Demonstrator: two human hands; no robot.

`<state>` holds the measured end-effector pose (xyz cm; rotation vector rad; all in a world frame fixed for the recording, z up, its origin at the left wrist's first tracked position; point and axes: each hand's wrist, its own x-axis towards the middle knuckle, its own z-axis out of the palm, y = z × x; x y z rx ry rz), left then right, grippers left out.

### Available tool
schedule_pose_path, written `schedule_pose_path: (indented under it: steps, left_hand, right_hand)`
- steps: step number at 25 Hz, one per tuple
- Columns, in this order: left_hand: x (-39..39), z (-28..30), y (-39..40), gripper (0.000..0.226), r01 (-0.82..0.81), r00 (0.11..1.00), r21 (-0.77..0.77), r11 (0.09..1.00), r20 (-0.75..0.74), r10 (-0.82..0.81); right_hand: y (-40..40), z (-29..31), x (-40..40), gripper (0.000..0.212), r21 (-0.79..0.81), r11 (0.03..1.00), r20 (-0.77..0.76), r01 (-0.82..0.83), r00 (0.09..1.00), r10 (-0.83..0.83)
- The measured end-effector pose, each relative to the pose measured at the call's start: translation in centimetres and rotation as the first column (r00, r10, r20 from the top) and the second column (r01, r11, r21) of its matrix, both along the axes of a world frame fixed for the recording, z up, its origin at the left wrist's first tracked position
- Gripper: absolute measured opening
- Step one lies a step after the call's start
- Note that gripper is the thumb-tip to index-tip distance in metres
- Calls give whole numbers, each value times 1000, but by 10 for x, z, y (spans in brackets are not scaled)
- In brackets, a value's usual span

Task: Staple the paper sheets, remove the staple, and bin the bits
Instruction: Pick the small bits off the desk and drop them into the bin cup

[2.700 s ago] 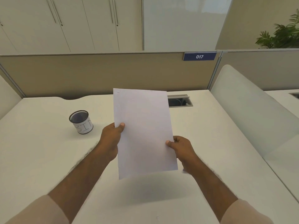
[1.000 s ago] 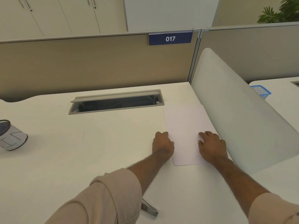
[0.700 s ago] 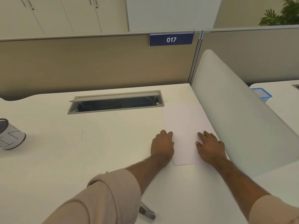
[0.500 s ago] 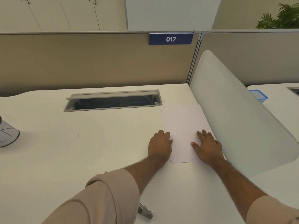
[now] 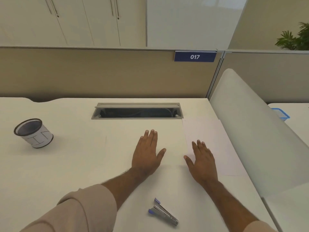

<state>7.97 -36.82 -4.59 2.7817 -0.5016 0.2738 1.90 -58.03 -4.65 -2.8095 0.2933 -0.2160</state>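
Note:
White paper sheets (image 5: 208, 131) lie flat at the right side of the desk, beside the curved divider. My right hand (image 5: 202, 160) rests flat on their left edge, fingers spread. My left hand (image 5: 147, 154) lies flat on a second white sheet (image 5: 127, 144) that is spread on the desk left of the first, holding nothing. A small metal stapler with blue ends (image 5: 163, 212) lies near the front edge, between my forearms. A mesh cup labelled as a bin (image 5: 33, 133) stands at the far left.
A grey cable hatch (image 5: 137, 111) is open at the back of the white desk (image 5: 66, 164). A beige partition with a "017" plate (image 5: 194, 56) stands behind. A curved white divider (image 5: 254, 131) bounds the right side; a blue basket (image 5: 280, 114) sits beyond it.
Both hands have slid left and spread flat; the left hand has left the paper's edge for the sheet beside it. The view has tilted down, showing the whole stapler and the bin cup.

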Motion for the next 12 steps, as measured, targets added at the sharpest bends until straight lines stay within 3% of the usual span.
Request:
schedule_pose_path:
  steps: [12]
  left_hand:
    - [-13,74,212,76,-109,988,108,988,119,96]
  right_hand:
    - [183,77,29,77,-86,982,53,-171,983,176]
